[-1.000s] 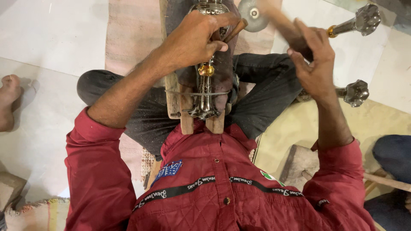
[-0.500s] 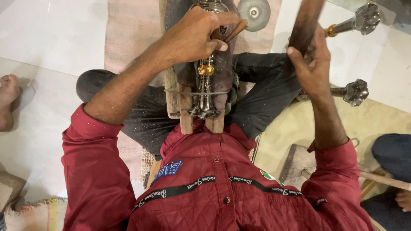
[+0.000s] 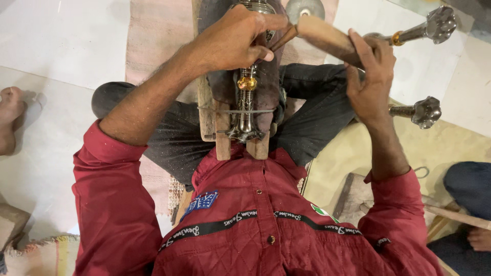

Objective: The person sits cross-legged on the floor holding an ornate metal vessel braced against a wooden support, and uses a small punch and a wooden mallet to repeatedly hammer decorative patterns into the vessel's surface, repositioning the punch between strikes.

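While seated on the floor with a wooden jig (image 3: 221,128) braced between the knees: ornate silver metal stem (image 3: 246,110) with a brass bead lying lengthwise in the jig, bound across by wire. Left hand (image 3: 232,38) closed over the stem's upper end, fingers pinching a thin chisel-like tool (image 3: 283,38) against the metal. Right hand (image 3: 369,76) wrapped tight round a wooden mallet (image 3: 327,37), head poised just beside the tool's butt. Two finished silver pieces (image 3: 425,111) with flower-shaped ends lying on the floor to the right, well apart from the jig. Another person's bare foot (image 3: 10,115) at the left edge. Risks, as judged: a glancing blow landing on left knuckles, given how near the fingers sit; tool skidding and scarring the silver; wire binding slipping so the stem rolls.
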A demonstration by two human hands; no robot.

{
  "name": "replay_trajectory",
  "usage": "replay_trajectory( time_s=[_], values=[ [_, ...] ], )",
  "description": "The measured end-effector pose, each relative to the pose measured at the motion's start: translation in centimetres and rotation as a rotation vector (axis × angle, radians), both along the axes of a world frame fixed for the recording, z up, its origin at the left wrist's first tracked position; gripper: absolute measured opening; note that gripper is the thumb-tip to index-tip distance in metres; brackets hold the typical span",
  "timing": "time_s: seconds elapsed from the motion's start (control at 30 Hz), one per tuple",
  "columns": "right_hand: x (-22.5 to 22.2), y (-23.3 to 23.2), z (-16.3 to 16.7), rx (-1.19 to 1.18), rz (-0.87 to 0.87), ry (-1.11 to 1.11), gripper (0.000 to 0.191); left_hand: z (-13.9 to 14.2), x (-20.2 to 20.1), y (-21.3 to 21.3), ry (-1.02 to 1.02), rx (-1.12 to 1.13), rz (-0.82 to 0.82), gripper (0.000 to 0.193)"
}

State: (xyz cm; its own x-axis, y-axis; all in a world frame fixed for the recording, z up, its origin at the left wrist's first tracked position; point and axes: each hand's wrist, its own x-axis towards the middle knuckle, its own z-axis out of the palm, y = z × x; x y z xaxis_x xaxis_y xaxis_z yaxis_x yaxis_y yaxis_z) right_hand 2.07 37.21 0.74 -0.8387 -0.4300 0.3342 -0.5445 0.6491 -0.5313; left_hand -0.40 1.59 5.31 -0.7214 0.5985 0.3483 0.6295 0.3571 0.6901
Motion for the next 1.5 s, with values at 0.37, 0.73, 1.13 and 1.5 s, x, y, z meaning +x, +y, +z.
replay_trajectory(
  time_s=[0.37,0.73,1.13,1.5],
  values=[
    [0.5,-0.7,0.7,-0.01,-0.027,-0.037,0.052,-0.6,-0.7,0.3,-0.09,0.007,-0.006,0.047],
    [0.8,-0.5,-0.1,-0.252,0.034,0.035,0.059,-0.6,-0.8,0.4,-0.094,0.027,-0.032,0.044],
    [0.8,-1.9,2.2,0.275,0.028,-0.006,0.061,-3.3,1.3,-1.3,-0.072,0.221,0.096,0.053],
    [-0.4,-3.3,7.6,0.493,0.056,0.276,0.059,-3.0,1.7,-1.6,-0.116,0.223,0.114,0.049]
  ],
)
